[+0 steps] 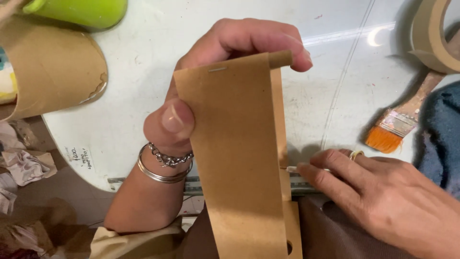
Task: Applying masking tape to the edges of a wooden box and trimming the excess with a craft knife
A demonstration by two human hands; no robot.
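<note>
My left hand is clamped on the top of a long brown kraft-paper strip, thumb pressed on the front and fingers curled over the rolled upper edge, holding it upright above the pale round table. A small metal staple sits near the strip's top corner. My right hand pinches a thin white pointed tool, its tip touching the strip's right edge, just above a metal ruler along the table rim. An orange-bristled wooden paintbrush lies near my right hand. A roll of tan tape sits top right, a brown cardboard tube top left.
</note>
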